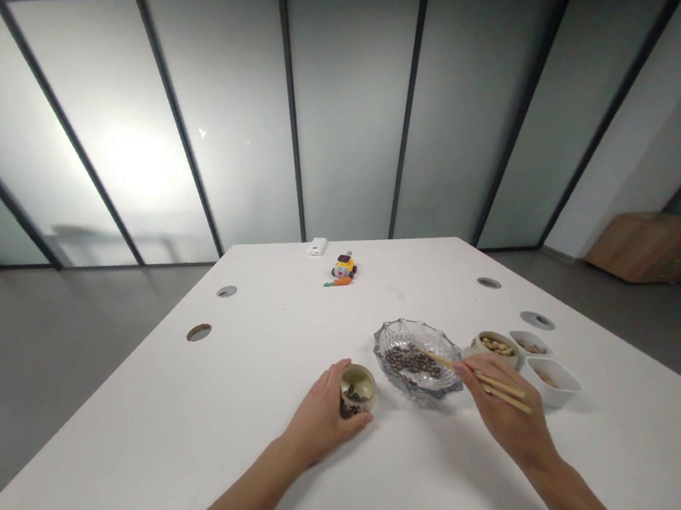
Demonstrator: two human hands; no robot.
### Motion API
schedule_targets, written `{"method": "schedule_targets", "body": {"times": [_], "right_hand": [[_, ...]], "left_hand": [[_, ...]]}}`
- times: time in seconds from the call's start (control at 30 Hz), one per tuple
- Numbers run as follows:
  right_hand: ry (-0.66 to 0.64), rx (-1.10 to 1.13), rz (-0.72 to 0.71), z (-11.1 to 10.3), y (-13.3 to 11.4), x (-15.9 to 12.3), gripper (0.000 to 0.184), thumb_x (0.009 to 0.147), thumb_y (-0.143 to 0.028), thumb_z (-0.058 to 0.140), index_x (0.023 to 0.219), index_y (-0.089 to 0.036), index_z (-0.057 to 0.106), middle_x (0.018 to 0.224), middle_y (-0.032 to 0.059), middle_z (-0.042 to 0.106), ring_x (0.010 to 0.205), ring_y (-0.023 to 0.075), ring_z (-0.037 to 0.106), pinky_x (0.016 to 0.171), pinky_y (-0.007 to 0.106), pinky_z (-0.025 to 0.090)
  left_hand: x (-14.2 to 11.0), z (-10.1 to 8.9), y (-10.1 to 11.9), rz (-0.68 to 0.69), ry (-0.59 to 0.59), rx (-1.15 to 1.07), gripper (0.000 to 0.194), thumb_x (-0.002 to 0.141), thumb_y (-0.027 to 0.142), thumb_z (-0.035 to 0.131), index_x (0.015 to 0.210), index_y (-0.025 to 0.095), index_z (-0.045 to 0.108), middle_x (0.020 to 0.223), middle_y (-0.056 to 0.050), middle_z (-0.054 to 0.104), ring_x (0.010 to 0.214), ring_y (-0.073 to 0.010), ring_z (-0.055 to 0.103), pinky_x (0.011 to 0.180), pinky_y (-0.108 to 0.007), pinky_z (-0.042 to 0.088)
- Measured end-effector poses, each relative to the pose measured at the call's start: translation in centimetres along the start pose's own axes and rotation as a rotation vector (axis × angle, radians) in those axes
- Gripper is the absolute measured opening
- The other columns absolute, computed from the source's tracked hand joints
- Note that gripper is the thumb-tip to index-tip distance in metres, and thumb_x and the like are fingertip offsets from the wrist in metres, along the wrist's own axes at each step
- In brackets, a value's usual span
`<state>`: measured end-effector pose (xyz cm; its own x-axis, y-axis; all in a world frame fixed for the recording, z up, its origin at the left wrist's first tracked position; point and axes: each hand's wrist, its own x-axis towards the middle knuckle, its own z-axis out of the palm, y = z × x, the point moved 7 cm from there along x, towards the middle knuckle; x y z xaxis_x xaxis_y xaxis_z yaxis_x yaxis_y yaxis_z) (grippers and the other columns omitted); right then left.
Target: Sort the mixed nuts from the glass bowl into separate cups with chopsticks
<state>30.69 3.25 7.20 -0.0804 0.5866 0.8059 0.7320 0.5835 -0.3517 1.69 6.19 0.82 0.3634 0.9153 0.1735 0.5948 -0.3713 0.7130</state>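
My left hand (321, 414) is wrapped round a small ceramic cup (363, 382) that stands on the white table. Several dark beans lie inside the cup. To its right sits a clear glass bowl (412, 334) with a scalloped rim, holding many dark brown beans (410, 362). My right hand (507, 409) grips a pair of wooden chopsticks (491, 384). Their tips reach down into the glass bowl among the beans; whether a bean is pinched between them is too small to tell.
Right of the glass bowl stand a patterned cup (497, 343) of pale nuts and two white dishes (557, 398) with small contents. Farther back are a yellow toy car (345, 265), a toy carrot (339, 283) and a white box (317, 246). Round holes (199, 332) pierce the table (263, 333).
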Motion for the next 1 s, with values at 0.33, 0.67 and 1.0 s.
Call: {"method": "schedule_targets", "body": {"times": [0.33,0.67,1.0], "right_hand": [[0.119,-0.008,0.106,-1.4,0.0,0.3,0.035,0.107,-0.047,0.061,0.089,-0.023,0.079,0.086,0.0061,0.079,0.080,0.0221,0.075,0.078,0.036,0.062],[0.147,0.063,0.194,-2.3,-0.3,0.2,0.042,0.107,-0.051,0.058,0.083,-0.024,0.078,0.082,0.0074,0.078,0.078,0.0244,0.075,0.075,0.038,0.060],[0.078,-0.181,0.038,-2.7,1.1,1.0,0.050,0.111,-0.056,0.051,0.078,-0.025,0.072,0.080,0.0042,0.077,0.076,0.0216,0.074,0.075,0.035,0.056]], "left_hand": [[-0.1,-0.1,0.1,0.009,0.011,-0.007,0.079,0.085,0.033,0.083,0.155,0.023,0.047,0.153,-0.017,0.062,0.141,-0.0374,0.060,0.122,-0.053,0.047],[-0.2,-0.3,0.3,-0.003,0.010,-0.014,0.079,0.085,0.033,0.082,0.155,0.023,0.047,0.152,-0.016,0.063,0.140,-0.0371,0.061,0.121,-0.053,0.048],[-0.1,-0.1,0.0,-0.009,0.005,0.005,0.080,0.085,0.032,0.082,0.156,0.022,0.046,0.156,-0.017,0.060,0.143,-0.0379,0.059,0.124,-0.053,0.046]]}}
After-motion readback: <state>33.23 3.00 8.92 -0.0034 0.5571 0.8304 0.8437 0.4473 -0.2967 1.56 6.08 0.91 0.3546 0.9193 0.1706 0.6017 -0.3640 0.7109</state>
